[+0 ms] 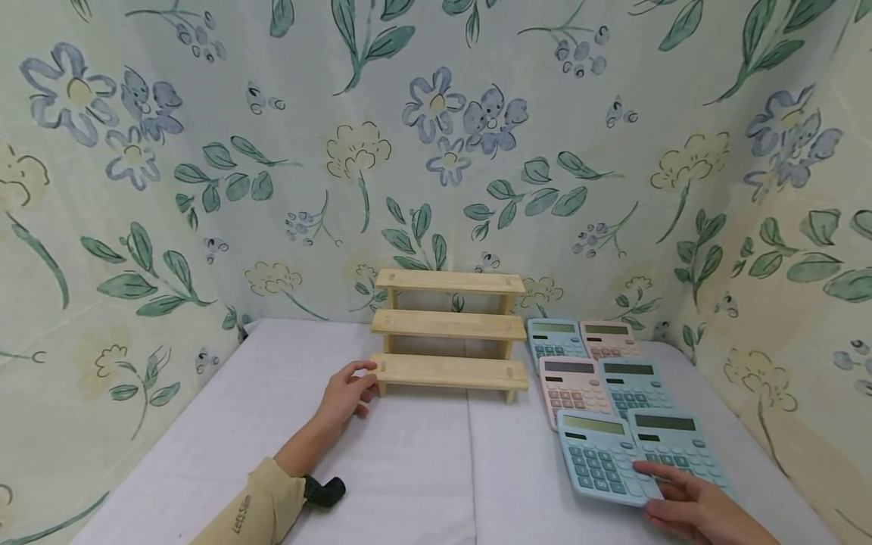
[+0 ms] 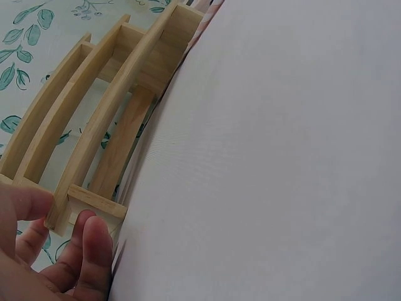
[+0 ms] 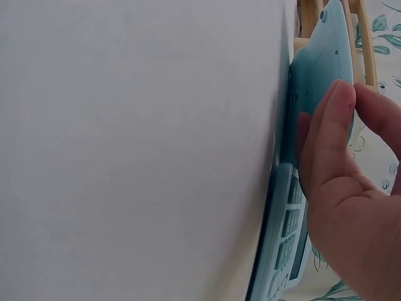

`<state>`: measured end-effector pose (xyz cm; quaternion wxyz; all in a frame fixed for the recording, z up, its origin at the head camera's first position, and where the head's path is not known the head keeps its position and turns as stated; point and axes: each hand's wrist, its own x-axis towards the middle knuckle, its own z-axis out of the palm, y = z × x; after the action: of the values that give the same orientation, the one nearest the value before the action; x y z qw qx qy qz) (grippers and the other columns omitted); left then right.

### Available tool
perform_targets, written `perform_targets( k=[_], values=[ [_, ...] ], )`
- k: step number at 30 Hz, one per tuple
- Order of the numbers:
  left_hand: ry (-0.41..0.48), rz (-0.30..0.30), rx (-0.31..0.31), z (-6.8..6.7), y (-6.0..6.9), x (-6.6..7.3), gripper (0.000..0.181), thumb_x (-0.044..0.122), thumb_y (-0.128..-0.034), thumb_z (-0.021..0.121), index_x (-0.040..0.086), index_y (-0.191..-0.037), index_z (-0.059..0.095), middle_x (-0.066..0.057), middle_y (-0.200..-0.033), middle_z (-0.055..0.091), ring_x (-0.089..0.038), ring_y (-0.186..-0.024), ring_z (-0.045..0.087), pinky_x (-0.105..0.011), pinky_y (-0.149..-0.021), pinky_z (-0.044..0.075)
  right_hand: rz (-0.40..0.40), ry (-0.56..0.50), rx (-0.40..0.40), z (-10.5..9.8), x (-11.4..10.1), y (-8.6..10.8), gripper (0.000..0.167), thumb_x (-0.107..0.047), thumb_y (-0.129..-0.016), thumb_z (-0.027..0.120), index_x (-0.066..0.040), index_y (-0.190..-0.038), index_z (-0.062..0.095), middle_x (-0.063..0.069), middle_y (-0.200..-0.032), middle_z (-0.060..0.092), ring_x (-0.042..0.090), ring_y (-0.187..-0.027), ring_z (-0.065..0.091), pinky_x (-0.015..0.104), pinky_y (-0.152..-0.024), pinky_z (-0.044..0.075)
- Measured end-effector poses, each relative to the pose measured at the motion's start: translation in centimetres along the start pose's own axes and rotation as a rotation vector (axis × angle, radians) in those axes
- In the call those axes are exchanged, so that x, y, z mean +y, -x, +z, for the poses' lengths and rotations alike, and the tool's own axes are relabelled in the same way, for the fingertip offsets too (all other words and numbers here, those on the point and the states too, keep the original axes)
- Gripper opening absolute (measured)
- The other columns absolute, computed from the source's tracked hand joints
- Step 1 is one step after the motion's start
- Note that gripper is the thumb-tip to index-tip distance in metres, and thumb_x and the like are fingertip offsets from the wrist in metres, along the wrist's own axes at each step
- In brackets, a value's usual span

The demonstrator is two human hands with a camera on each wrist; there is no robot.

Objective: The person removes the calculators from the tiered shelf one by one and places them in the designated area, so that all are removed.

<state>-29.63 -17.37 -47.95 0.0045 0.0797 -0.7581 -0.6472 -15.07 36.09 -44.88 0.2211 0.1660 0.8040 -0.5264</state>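
Observation:
A three-step wooden display stand (image 1: pixel 450 325) stands at the back of the table. My left hand (image 1: pixel 344 397) holds the left end of its lowest step, thumb and fingers about the board's end in the left wrist view. At the front right, my right hand (image 1: pixel 705 506) pinches the near right corner of a light blue calculator (image 1: pixel 599 462) between thumb and fingers. This calculator is tilted up off the table, with its underside (image 3: pixel 319 69) showing in the right wrist view. Beside it lies another blue calculator (image 1: pixel 664 422), partly hidden by my right hand.
Behind these two, a pink calculator (image 1: pixel 568 367) and a blue calculator (image 1: pixel 628 369) lie side by side. Farther back are another blue calculator (image 1: pixel 553 328) and pink calculator (image 1: pixel 606 330), right of the stand. White cloth (image 1: pixel 409 469) covers the table; floral curtains (image 1: pixel 436 212) surround it.

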Motion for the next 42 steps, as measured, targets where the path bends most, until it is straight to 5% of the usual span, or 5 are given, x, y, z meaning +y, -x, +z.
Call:
perform_targets(
  k=[6,10,19,31,42],
  values=[
    [-0.002,0.008,-0.001,0.1,-0.1,0.2,0.031,0.021,-0.0959,0.064,0.015,-0.126,0.064,-0.008,-0.092,0.07,-0.019,-0.072,0.058,-0.029,-0.053,0.051,-0.021,0.187,0.026,-0.4,-0.2,0.1,0.085,-0.037,-0.081,0.082,-0.007,-0.151,0.043,0.043,-0.146,0.035,0.044,-0.114,0.058,0.055,-0.092,0.053],
    [-0.004,0.01,-0.001,0.1,0.0,0.3,0.031,0.021,-0.0959,0.064,0.015,-0.126,0.064,-0.009,-0.093,0.07,-0.019,-0.071,0.058,-0.029,-0.053,0.051,-0.022,0.297,0.078,-0.6,0.0,-0.1,0.092,-0.046,-0.074,0.084,-0.008,-0.148,0.047,0.036,-0.128,0.054,0.032,-0.1,0.061,0.049,-0.085,0.055],
    [-0.004,0.01,0.011,0.3,0.0,0.5,0.031,0.02,-0.0948,0.064,0.015,-0.125,0.065,-0.009,-0.093,0.07,-0.018,-0.07,0.058,-0.029,-0.052,0.05,-0.046,0.302,0.178,0.2,0.1,-0.1,0.086,-0.032,-0.075,0.086,-0.008,-0.147,0.047,0.009,-0.079,0.063,0.019,-0.07,0.062,0.034,-0.063,0.05],
    [0.002,0.033,0.01,-0.2,-0.8,1.2,0.031,0.021,-0.0954,0.064,0.015,-0.126,0.064,-0.01,-0.093,0.071,-0.018,-0.071,0.058,-0.028,-0.053,0.051,-0.091,0.334,0.2,1.2,-1.2,0.1,0.077,-0.024,-0.083,0.08,-0.009,-0.149,0.045,0.009,-0.069,0.065,0.02,-0.061,0.06,0.033,-0.056,0.046],
    [0.023,0.008,-0.01,-0.1,0.2,0.3,0.031,0.019,-0.0946,0.065,0.013,-0.125,0.065,-0.01,-0.091,0.07,-0.019,-0.072,0.058,-0.029,-0.052,0.05,-0.045,0.444,0.181,1.2,0.6,-1.0,0.074,-0.028,-0.082,0.08,-0.007,-0.146,0.049,0.006,-0.077,0.063,0.018,-0.069,0.059,0.034,-0.063,0.046]
  ],
)
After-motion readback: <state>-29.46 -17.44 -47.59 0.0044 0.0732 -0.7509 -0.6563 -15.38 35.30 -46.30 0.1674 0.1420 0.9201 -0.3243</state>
